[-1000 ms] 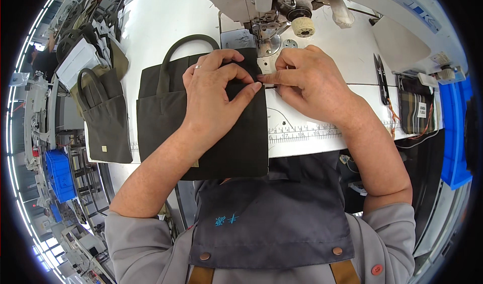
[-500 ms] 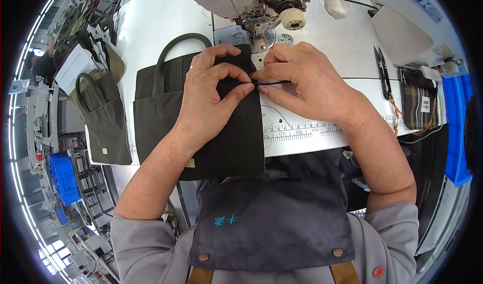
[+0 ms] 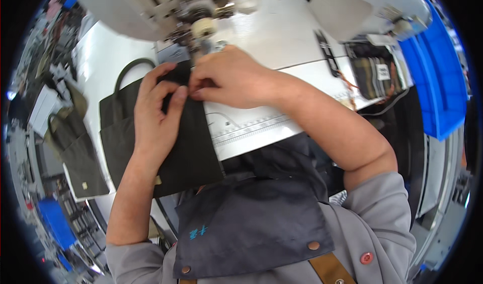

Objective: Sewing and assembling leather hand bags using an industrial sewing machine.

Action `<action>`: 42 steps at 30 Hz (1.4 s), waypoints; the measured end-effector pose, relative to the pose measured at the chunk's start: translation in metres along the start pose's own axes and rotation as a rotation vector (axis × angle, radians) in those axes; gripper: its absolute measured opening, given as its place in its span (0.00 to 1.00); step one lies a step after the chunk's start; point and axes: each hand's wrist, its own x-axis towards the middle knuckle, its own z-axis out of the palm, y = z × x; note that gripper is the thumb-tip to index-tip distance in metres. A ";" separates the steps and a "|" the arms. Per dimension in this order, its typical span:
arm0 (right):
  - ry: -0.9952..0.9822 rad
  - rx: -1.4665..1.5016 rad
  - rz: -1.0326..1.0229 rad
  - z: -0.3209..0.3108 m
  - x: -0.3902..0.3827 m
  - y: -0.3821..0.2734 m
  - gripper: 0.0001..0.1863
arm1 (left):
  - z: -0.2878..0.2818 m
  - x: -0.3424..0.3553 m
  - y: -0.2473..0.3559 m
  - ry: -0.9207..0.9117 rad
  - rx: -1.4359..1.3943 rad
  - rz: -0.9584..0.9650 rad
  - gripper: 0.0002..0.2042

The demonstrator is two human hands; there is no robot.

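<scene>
A dark olive fabric bag piece [image 3: 193,143] lies flat on the white table, its looped handle [image 3: 121,77] pointing away from me. My left hand [image 3: 157,110] rests on it, thumb and fingertips drawn together at the right edge. My right hand [image 3: 229,80] meets it there with curled, pinching fingers. What the right fingertips hold is hidden by the hand and blurred. Just beyond both hands is the sewing machine's needle area [image 3: 193,40], also blurred.
A second olive bag piece [image 3: 83,163] lies at the left. To the right are black thread snips [image 3: 328,55], a striped fabric item [image 3: 372,72] and a blue bin [image 3: 435,82]. A ruler strip [image 3: 251,128] runs along the table's front. The sewing machine body [image 3: 121,7] overhangs the far side.
The whole view has swung, so the table and machine appear farther left. My right fingers have curled more tightly at the fabric edge. The thin dark strip under that hand no longer shows.
</scene>
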 end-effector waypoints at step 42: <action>0.112 0.003 0.123 -0.019 -0.016 -0.008 0.09 | 0.002 -0.003 0.010 -0.095 0.092 -0.003 0.08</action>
